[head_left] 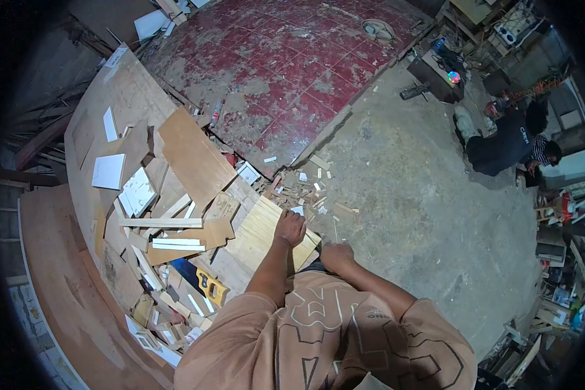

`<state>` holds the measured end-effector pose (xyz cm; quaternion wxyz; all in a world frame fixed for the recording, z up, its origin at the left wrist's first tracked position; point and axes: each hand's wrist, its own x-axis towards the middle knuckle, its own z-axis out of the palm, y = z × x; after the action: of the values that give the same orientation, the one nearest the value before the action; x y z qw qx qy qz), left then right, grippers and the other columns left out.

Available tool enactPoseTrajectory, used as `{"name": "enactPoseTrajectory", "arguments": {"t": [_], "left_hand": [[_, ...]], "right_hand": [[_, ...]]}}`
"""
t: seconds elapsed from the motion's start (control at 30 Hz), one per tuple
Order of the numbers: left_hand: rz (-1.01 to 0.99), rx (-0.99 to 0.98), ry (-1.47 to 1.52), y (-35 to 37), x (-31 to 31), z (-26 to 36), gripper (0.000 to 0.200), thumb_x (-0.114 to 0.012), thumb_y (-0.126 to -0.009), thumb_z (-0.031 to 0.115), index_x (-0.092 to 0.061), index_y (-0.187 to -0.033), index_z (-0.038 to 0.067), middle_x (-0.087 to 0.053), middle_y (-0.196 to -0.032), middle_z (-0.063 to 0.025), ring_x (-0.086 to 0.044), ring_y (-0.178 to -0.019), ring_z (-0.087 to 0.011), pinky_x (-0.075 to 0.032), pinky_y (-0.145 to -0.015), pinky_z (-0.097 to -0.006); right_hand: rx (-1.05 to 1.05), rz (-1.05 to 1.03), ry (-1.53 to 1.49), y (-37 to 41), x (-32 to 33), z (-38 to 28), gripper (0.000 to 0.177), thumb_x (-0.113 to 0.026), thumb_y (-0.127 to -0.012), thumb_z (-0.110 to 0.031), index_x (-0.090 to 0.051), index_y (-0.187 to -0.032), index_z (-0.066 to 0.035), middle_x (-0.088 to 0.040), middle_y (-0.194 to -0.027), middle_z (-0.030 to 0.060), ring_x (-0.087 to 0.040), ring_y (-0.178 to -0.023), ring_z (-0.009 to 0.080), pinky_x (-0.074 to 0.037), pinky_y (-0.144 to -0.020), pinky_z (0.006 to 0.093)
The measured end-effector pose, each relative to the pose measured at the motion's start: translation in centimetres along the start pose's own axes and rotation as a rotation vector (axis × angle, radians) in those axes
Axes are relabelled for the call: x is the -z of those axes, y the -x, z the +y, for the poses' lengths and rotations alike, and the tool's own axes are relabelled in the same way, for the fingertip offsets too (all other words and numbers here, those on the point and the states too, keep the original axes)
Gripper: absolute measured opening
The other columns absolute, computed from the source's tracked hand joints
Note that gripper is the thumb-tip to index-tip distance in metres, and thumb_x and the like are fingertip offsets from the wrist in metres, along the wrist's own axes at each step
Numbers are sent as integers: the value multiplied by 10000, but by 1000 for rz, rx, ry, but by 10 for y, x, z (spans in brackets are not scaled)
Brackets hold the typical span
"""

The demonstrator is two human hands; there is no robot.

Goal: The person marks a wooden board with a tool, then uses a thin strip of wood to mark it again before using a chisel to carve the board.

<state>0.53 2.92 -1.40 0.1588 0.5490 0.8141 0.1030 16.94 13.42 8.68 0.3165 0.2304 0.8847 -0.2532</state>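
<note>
A light plywood board [259,234] lies in front of me at the edge of the work surface. My left hand [291,227] is closed with curled fingers on the board's far right edge, holding it. Beside the board's near right corner, my right hand [338,258] is closed in a fist; what it grips is hidden. A thin pale strip stands out just above that fist, too fine to name. To the left of the board rests a handsaw [211,286] with a yellow handle and dark blade, partly under scraps.
Wood offcuts, a brown panel [195,156] and white pieces [109,171] cover the work surface on the left. Scraps litter the concrete floor [422,214] ahead. Red tiles [286,71] lie beyond. People in dark clothing [500,146] are low down at the right.
</note>
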Motion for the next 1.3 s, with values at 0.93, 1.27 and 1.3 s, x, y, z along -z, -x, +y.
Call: {"name": "enactPoseTrajectory", "arguments": {"t": [0.93,1.27,1.3], "left_hand": [[46,17,11,-1,-4,-2,234,-475,-885,257,-589,-931,58,-621,-940,-161,-549,-1014,-314,-300,-1039,-492],[44,26,66,-1,1,-4,155,-522,-827,185,-524,-932,71,-616,-874,-161,-565,-984,-319,-322,-1009,-473],[47,33,70,-2,-1,-3,154,-522,-826,186,-525,-931,73,-618,-871,-158,-565,-988,-314,-323,-1009,-470]], "right_hand": [[53,62,-70,62,56,-23,195,-524,-794,-88,-643,-856,53,-683,-918,241,-690,-840,375,-543,-687,479],[-50,90,-116,-38,-12,-24,237,-524,-821,-136,-686,-919,6,-689,-928,227,-694,-858,359,-553,-719,446],[-37,69,-83,-25,-11,-16,243,-517,-826,-140,-690,-911,7,-690,-925,228,-693,-861,359,-554,-718,444]]}}
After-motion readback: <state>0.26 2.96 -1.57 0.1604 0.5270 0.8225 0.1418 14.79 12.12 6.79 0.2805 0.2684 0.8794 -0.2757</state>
